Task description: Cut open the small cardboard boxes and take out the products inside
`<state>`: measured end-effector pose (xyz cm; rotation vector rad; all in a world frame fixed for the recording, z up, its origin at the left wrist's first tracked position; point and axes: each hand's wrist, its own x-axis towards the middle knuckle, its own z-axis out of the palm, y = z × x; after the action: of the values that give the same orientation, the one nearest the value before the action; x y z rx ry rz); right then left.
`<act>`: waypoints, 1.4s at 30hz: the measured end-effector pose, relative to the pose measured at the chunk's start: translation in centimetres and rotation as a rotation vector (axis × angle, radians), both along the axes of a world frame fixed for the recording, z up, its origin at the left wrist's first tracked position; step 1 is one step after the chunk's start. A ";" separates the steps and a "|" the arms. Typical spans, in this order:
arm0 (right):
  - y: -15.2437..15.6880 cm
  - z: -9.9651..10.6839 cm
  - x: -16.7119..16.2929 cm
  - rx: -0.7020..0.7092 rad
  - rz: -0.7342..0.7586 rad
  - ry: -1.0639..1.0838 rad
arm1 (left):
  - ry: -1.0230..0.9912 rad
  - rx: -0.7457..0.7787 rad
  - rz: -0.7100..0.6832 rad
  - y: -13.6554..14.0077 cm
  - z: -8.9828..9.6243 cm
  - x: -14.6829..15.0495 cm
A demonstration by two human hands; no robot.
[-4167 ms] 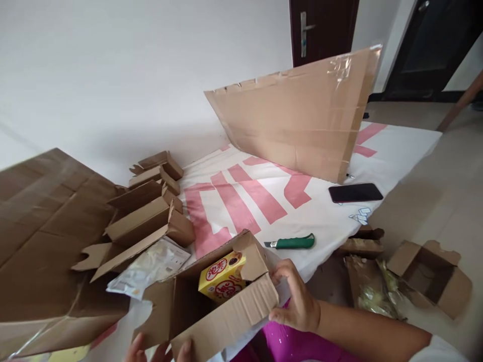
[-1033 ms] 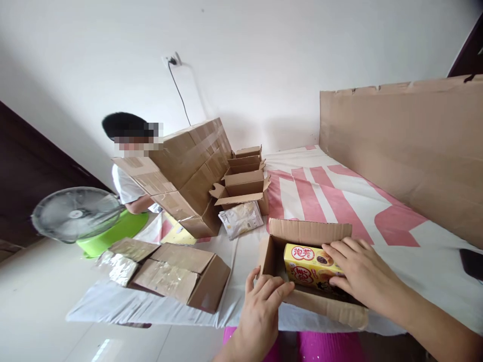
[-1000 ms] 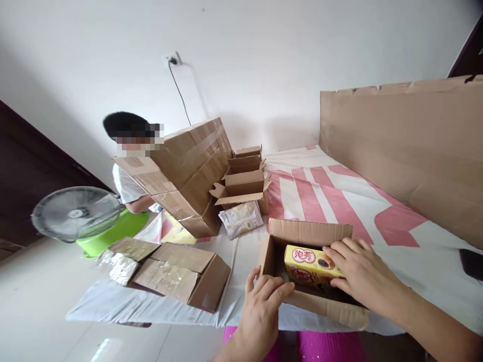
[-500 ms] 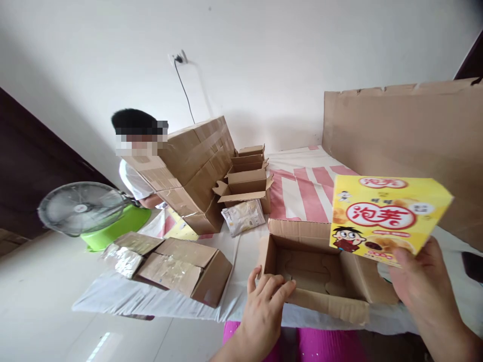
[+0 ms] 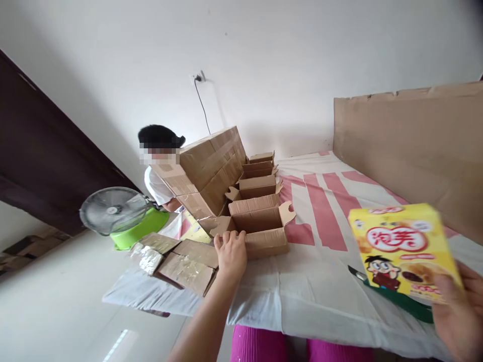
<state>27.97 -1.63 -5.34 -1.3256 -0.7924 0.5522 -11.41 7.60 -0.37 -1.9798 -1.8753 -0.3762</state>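
On the cloth-covered worktop [image 5: 320, 289], the left hand [image 5: 231, 254] seemingly holds the open carton [image 5: 266, 245] by its near-left rim, thumb hidden. Right of that carton, the right hand [image 5: 456, 314] grips the yellow box [image 5: 394, 240] near the green cutter [image 5: 403, 302]; best pinch the box lightly, clear of the blade [image 5: 355, 272].

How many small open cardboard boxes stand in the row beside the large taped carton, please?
4: the nearest box, touched by the left hand; the second box behind it; the third box beyond that; and the farthest box, toward the wall. Others may be hidden.
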 end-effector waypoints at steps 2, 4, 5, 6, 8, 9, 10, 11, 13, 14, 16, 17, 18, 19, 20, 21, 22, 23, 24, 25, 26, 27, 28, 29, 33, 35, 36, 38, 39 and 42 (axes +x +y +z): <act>-0.1 -1.7 -0.6 -0.120 0.013 0.029 | -0.031 0.088 -0.005 -0.4 -1.1 1.2; -0.3 -3.2 -1.8 -0.211 0.114 -0.075 | -0.106 0.223 -0.113 -1.5 -2.8 3.0; -0.5 -3.9 -2.5 -0.219 0.179 -0.142 | -0.160 0.272 -0.216 -2.2 -3.9 4.0; -0.6 -4.5 -3.4 -0.203 0.233 -0.194 | -0.219 0.276 -0.348 -3.0 -5.0 5.1; -0.7 -5.9 -4.9 -0.145 0.284 -0.243 | -0.344 0.137 -0.587 -4.5 -7.2 7.1; -0.7 -6.6 -5.5 -0.117 0.294 -0.244 | -0.411 0.044 -0.644 -5.1 -8.3 8.0; -0.6 -7.4 -5.9 -0.092 0.307 -0.232 | -0.488 -0.048 -0.665 -5.6 -9.2 8.7; -0.5 -8.4 -6.1 -0.068 0.325 -0.215 | -0.579 -0.144 -0.661 -6.0 -9.9 9.3; -0.3 -10.7 -5.9 -0.039 0.379 -0.212 | -0.780 -0.337 -0.631 -6.4 -11.3 9.9; -0.2 -11.9 -5.6 -0.036 0.410 -0.251 | -0.868 -0.422 -0.620 -6.5 -11.9 10.0; -0.2 -14.4 -4.8 -0.038 0.432 -0.409 | -0.960 -0.529 -0.626 -6.7 -13.1 9.9; -0.3 -15.5 -4.4 -0.040 0.420 -0.499 | -0.967 -0.542 -0.632 -6.8 -13.8 9.8; -0.4 -16.4 -4.0 -0.042 0.402 -0.572 | -0.959 -0.540 -0.635 -6.9 -14.4 9.6; -0.5 -16.9 -3.8 -0.045 0.388 -0.616 | -0.950 -0.533 -0.632 -7.1 -15.0 9.6; -0.7 -17.1 -3.6 -0.052 0.393 -0.622 | -0.953 -0.527 -0.621 -7.3 -15.3 9.5; -0.8 -16.9 -3.5 -0.066 0.427 -0.592 | -0.970 -0.522 -0.602 -7.4 -15.4 9.6; -0.8 -16.2 -3.4 -0.081 0.470 -0.534 | -0.999 -0.518 -0.586 -7.4 -15.1 9.7; -0.6 -15.0 -3.3 -0.094 0.503 -0.454 | -1.035 -0.512 -0.581 -7.1 -14.3 9.9; -0.1 -13.4 -3.2 -0.099 0.519 -0.365 | -1.077 -0.501 -0.592 -6.6 -13.2 10.3; 0.8 -11.5 -3.0 -0.095 0.515 -0.276 | -1.121 -0.485 -0.617 -5.8 -11.8 10.8; 2.1 -9.3 -2.7 -0.080 0.477 -0.200 | -1.166 -0.461 -0.646 -4.5 -10.0 11.4; 3.7 -6.9 -2.4 -0.053 0.443 -0.156 | -1.210 -0.433 -0.678 -2.8 -8.0 12.3; 5.7 -4.5 -2.0 -0.018 0.420 -0.132 | -1.248 -0.406 -0.679 -0.8 -6.1 13.3; 8.0 -2.3 -1.6 0.024 0.396 -0.102 | -1.277 -0.388 -0.639 1.4 -4.1 14.4; 15.9 3.5 -0.4 0.077 0.427 0.050 | -1.299 -0.348 -0.535 8.9 0.9 19.1; 17.1 3.9 0.0 0.066 0.437 0.075 | -1.301 -0.315 -0.498 9.4 1.1 20.3; 16.7 3.5 0.0 0.060 0.448 0.087 | -1.302 -0.297 -0.490 8.7 0.6 20.5; 14.8 1.5 0.0 0.037 0.497 0.116 | -1.305 -0.284 -0.496 5.9 -1.6 19.9; 13.5 0.0 0.0 0.014 0.539 0.131 | -1.308 -0.285 -0.504 4.1 -3.1 19.1; 10.0 -4.9 -0.8 -0.137 0.788 0.195 | -1.298 -0.318 -0.484 -0.4 -8.4 15.7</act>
<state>27.14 8.34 -10.19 -1.0251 -1.1220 1.3548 4.26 7.21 -8.77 -2.6902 -2.0632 -1.9901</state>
